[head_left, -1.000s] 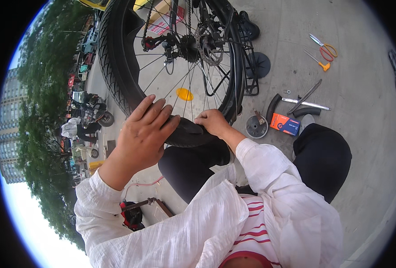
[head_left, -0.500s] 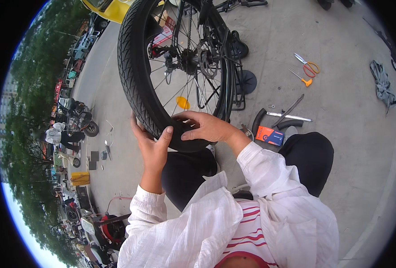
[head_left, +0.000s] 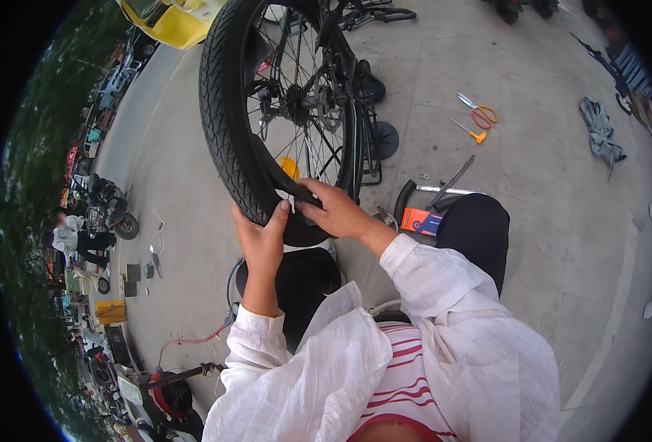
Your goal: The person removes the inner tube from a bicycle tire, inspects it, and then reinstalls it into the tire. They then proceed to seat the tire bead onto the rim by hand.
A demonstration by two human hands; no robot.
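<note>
A bicycle wheel with a knobbly black tyre point(head_left: 219, 110) stands in front of me, its spokes and sprockets showing. My left hand point(head_left: 261, 234) is wrapped round the tyre's near left side, the thumb on its inner edge. My right hand point(head_left: 335, 210) grips a loose stretch of black inner tube point(head_left: 276, 171) at the wheel's near side. That stretch stands away from the tyre, with a bright gap under it. The fingertips of the right hand are partly hidden behind the tube. A yellow reflector point(head_left: 290, 168) sits among the spokes.
On the ground to the right lie scissors point(head_left: 479, 110), an orange-handled tool point(head_left: 476, 136), metal bars point(head_left: 452, 180), an orange and blue box point(head_left: 420, 221) and grey cloth point(head_left: 602, 136). My right knee point(head_left: 474, 228) is beside the box. A red hose point(head_left: 193, 340) runs at lower left.
My right hand has drawn a stretch of inner tube away from the tyre, opening a gap between them. The left hand keeps its hold. The whole view has shifted slightly.
</note>
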